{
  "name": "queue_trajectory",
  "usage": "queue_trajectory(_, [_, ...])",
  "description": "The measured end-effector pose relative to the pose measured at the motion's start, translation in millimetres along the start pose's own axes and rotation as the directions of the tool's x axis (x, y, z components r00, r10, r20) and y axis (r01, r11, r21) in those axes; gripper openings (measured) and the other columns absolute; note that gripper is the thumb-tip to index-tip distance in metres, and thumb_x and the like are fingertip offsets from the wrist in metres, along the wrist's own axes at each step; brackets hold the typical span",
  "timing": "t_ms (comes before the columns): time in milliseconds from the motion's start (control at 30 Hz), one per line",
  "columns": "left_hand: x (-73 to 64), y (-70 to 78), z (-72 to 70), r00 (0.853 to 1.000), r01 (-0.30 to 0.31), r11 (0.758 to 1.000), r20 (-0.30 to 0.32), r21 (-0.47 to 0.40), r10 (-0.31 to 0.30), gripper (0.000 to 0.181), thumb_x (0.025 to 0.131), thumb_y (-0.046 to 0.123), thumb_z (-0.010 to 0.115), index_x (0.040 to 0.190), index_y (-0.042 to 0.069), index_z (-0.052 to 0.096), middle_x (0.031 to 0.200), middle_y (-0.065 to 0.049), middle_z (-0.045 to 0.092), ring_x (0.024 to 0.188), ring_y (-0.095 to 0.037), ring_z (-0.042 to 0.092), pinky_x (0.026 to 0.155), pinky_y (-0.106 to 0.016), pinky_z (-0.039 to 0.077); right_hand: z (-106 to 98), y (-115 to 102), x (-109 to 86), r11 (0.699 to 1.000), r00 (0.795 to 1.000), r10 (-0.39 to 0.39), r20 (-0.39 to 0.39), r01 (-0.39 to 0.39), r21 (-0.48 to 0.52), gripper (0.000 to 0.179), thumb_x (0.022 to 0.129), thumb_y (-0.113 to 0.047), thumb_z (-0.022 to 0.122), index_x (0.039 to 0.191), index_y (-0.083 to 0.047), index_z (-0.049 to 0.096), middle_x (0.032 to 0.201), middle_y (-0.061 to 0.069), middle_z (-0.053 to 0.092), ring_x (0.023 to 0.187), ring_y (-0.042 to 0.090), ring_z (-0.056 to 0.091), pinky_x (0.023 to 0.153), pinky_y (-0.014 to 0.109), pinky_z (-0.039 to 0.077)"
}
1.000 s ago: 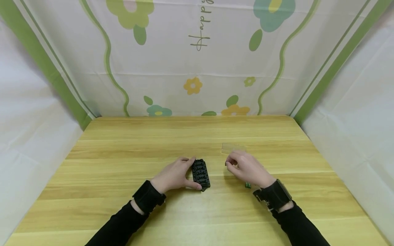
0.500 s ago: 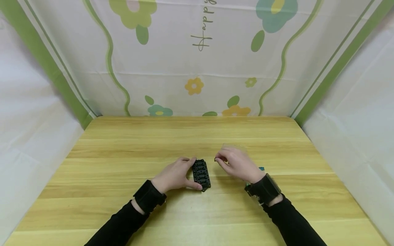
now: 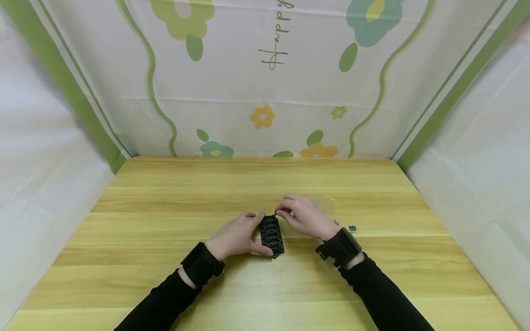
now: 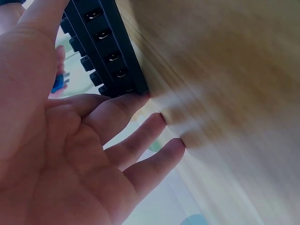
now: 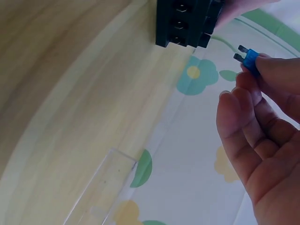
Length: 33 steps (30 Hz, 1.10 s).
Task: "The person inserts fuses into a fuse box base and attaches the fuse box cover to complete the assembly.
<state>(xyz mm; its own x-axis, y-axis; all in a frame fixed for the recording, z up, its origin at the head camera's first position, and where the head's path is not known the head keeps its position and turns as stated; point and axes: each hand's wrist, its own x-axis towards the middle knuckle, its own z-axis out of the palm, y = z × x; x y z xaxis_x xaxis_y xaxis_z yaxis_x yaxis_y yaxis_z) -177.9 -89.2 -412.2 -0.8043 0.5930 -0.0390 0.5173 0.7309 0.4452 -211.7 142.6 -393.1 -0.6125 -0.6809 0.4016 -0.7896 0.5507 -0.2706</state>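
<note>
A black fuse block point(image 3: 271, 235) with a row of slots rests on the table. My left hand point(image 3: 233, 236) grips it at its left side, thumb on the near end and a finger at the far end. In the left wrist view, metal contacts show in the side of the block, and the other fingers spread towards the tabletop. My right hand point(image 3: 304, 216) is at the block's far right corner. Between thumb and finger it pinches a small blue blade fuse point(image 5: 251, 61), its two prongs pointing out towards the block and apart from it in the right wrist view.
Right of my right hand lie a blue fuse point(image 3: 352, 228) and another small piece point(image 3: 336, 223), partly hidden by the wrist. Behind that hand is a clear plastic cover point(image 3: 325, 202). A flowered cloth point(image 3: 232, 92) hangs at the table's back edge.
My right hand has moved left with the fuse, from beside the clear cover to the block's far end. The small pieces on the table have come into view. My left hand keeps its hold.
</note>
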Motion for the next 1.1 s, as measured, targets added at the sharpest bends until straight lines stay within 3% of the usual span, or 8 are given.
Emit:
queue_trajectory(500, [2.0, -3.1, 0.7, 1.0, -0.016, 1.0, -0.01, -0.009, 0.016, 0.11, 0.073, 0.066, 0.075, 0.152, 0.002, 0.035, 0.138, -0.024, 0.05, 0.129, -0.035, 0.046, 0.1, -0.046, 0.044, 8, -1, 17.0, 0.996, 0.997, 0.035, 0.076, -0.041, 0.078, 0.008, 0.094, -0.008, 0.068, 0.096, -0.008, 0.076, 0.09, -0.002, 0.062, 0.079, 0.009, 0.059, 0.066, 0.022, 0.05])
queue_trajectory(1100, [0.3, -0.9, -1.7, 1.0, -0.02, 1.0, -0.006, -0.024, 0.02, 0.109, 0.074, 0.064, 0.076, 0.152, 0.001, 0.035, 0.139, -0.024, 0.05, 0.129, -0.035, 0.046, 0.1, -0.046, 0.044, 17, 0, 19.3, 0.995, 0.99, 0.065, 0.124, -0.073, 0.062, 0.008, 0.094, -0.01, 0.07, 0.094, -0.009, 0.077, 0.086, -0.004, 0.061, 0.075, 0.007, 0.059, 0.063, 0.021, 0.049])
